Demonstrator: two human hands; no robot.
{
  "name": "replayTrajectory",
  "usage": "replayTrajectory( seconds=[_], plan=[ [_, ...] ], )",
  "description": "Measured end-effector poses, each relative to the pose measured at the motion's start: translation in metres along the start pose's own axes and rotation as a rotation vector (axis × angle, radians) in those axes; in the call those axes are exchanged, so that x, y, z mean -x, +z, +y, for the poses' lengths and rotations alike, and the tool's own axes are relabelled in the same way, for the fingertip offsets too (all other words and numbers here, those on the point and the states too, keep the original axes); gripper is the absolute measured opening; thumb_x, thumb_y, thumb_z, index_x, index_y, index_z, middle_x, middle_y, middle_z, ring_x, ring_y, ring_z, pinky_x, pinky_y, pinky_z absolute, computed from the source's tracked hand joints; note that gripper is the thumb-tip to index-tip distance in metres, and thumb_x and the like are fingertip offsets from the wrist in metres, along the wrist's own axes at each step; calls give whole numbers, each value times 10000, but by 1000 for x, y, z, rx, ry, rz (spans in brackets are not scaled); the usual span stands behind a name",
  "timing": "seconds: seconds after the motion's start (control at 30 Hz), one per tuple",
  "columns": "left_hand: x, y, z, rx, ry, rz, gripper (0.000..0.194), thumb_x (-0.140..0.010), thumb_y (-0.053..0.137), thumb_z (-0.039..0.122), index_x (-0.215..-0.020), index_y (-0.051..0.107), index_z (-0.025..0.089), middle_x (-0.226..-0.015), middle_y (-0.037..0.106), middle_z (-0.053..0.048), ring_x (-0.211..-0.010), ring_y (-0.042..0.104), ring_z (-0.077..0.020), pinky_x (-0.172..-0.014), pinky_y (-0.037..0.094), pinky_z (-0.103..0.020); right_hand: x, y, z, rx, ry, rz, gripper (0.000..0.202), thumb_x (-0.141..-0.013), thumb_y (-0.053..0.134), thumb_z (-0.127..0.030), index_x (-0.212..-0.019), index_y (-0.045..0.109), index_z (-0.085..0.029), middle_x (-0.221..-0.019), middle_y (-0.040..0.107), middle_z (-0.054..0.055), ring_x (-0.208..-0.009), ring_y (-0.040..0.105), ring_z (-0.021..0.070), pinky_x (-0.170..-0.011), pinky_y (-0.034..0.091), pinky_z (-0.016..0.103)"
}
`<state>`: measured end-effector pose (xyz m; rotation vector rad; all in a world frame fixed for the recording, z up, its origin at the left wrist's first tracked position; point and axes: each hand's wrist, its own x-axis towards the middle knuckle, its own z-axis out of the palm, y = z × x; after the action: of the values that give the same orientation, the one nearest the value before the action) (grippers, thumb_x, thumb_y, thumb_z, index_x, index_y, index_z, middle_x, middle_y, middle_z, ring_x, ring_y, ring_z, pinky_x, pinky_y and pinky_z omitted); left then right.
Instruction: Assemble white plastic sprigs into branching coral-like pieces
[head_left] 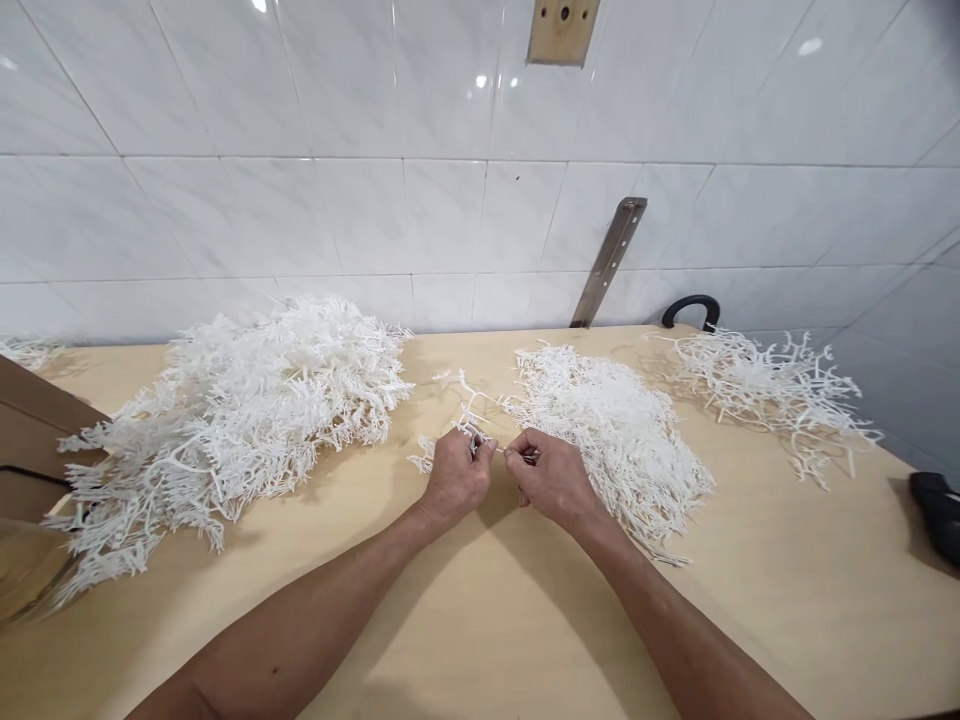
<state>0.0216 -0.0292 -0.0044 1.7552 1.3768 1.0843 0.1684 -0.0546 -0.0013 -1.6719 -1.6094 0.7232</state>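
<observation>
My left hand (459,470) is closed in a pinch on a white branched plastic piece (474,408), whose thin twigs stick out above the fingers. Close by on the right, my right hand (549,474) is also pinched, its fingertips at small white bits too tiny to make out well. Both hands are over the middle of the light wood table (480,600). A heap of short white pieces (611,430) lies just beyond and right of my right hand. To the left rises a larger pile of white branched pieces (277,400).
At the right back lies a looser group of white branches (765,385), near a black curved handle (691,305). A metal bracket (609,262) leans on the tiled wall. A black object (937,515) sits at the right edge, a brown box (37,440) at the left.
</observation>
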Motion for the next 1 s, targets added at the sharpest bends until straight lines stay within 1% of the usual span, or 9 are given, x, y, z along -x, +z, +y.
replayTrajectory(
  seconds=[0.1,0.17,0.2,0.27,0.37,0.5,0.63,0.8,1.0],
  plan=[
    [-3,-3,-1,-11,-48,33,360,-791,566,333,-529,349,215,-506,353,48,-530,338,-120,-565,264,-277,6,4,-4,123,-289,132,108,-788,529,-240,-685,554,-222,-662,629,24,-580,578,160,-587,461,274],
    [-5,-7,-1,-38,-103,76,338,-784,568,311,-533,363,216,-508,376,44,-527,350,-121,-565,266,-278,6,4,-3,141,-382,198,104,-784,521,-229,-681,536,-220,-705,637,37,-611,587,160,-620,470,278],
    [-6,-8,-1,-45,-118,102,331,-785,563,307,-534,366,217,-507,382,42,-524,355,-122,-565,268,-279,5,2,-1,118,-349,210,100,-785,523,-235,-686,534,-220,-699,637,36,-591,591,158,-611,474,280],
    [-5,-10,0,-15,-66,124,332,-810,549,337,-550,383,214,-519,387,43,-531,364,-122,-572,282,-277,-1,-4,8,18,-136,210,89,-791,544,-260,-712,544,-219,-609,615,8,-489,584,151,-552,475,281],
    [-1,-8,1,96,14,17,351,-821,548,385,-559,394,210,-525,366,49,-529,362,-115,-564,301,-266,-12,-15,21,-200,104,119,125,-820,575,-330,-783,557,-212,-526,586,-21,-458,612,170,-474,449,263],
    [2,-4,-3,201,-61,-69,350,-804,574,445,-589,438,205,-528,367,53,-509,358,-106,-522,287,-253,-16,-19,26,-479,84,16,263,-795,677,-431,-796,561,-196,-553,599,-27,-458,599,150,-470,464,261],
    [0,-5,-7,231,-86,-129,356,-786,591,466,-589,476,192,-528,384,46,-510,374,-105,-511,283,-248,-13,-16,23,-637,88,-118,261,-784,708,-404,-785,581,-176,-573,615,-19,-434,557,120,-464,481,265],
    [-1,-7,-6,216,-52,-160,344,-774,605,452,-590,489,186,-531,392,41,-521,376,-108,-519,282,-252,-13,-16,26,-627,95,-158,230,-776,697,-296,-957,608,-185,-555,582,-60,-434,553,119,-440,475,248],
    [0,-5,-6,168,-45,-152,326,-781,590,440,-600,496,185,-543,398,38,-529,376,-110,-519,278,-250,-9,-24,21,-388,75,-289,288,-895,594,-459,-874,648,-177,-653,622,-11,-518,657,132,-435,428,200]
  ],
)
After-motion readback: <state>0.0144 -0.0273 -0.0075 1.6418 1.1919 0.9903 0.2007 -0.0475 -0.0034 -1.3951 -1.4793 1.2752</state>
